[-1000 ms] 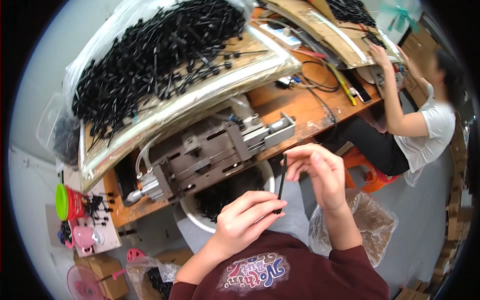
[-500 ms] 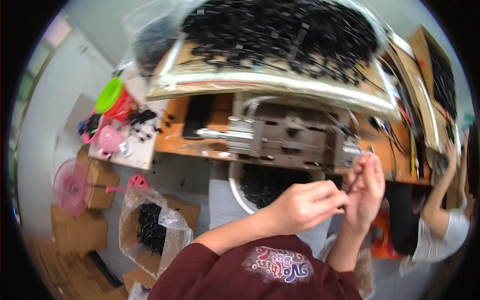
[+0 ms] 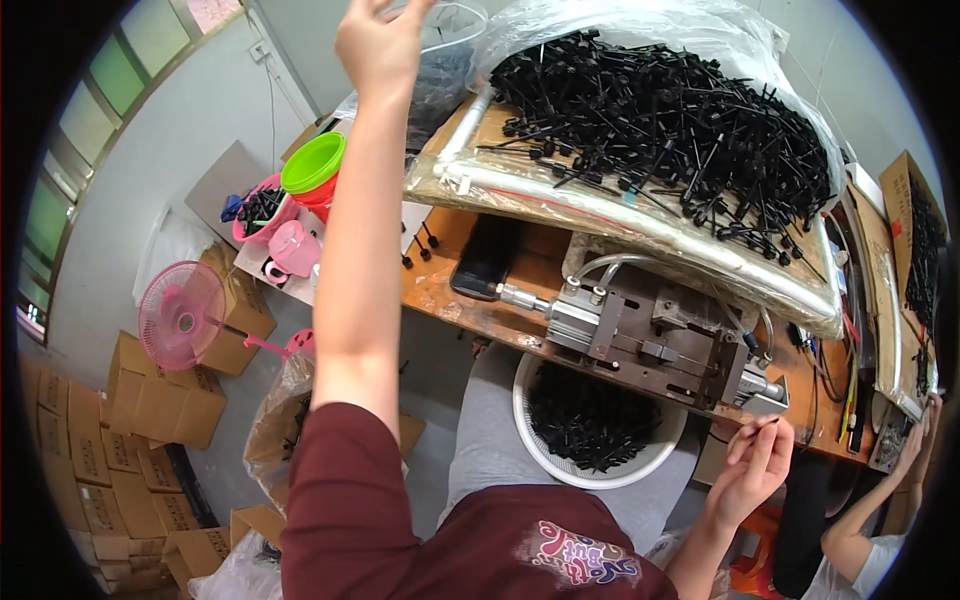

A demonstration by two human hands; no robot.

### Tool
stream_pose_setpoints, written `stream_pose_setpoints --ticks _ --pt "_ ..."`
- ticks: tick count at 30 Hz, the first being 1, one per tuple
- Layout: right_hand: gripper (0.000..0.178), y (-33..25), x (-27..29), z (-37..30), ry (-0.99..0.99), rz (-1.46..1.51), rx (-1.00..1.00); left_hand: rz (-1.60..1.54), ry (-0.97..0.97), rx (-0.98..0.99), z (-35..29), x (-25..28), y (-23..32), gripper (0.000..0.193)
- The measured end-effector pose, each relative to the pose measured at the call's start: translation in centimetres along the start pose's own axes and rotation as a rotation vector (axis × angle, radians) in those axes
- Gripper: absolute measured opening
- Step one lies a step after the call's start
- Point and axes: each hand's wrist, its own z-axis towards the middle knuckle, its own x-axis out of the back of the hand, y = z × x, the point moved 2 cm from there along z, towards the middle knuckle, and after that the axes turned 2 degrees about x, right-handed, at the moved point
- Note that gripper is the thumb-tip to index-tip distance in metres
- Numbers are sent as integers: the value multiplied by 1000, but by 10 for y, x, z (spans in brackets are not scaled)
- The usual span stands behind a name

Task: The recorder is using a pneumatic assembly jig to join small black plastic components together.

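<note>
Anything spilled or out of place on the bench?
Possibly: a few loose black pieces lie on the wooden bench, left of the dark slab, apart from the heap on the tray. Could be deliberate; no damage visible.

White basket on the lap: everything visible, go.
The white basket is round, apparently plastic, with a broad rim and small perforations in its wall. It sits open side up on the grey trousers, holding a heap of small black pieces. Its far edge runs under the wooden table. The right hand is beside it, not touching.
</note>
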Motion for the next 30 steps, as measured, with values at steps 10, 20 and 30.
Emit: stream_pose_setpoints --ticks 10,20,30 --pt "15 19 6 -30 -30 -18 -340 -133 -26 200 -144 98 -39 24" --pt "13 -60 71 30 158 -295 468 354 -318 429 -220 125 -144 40" --pt "4 -209 166 60 860 -1207 897 681 -324 340 -233 127 -135 28"
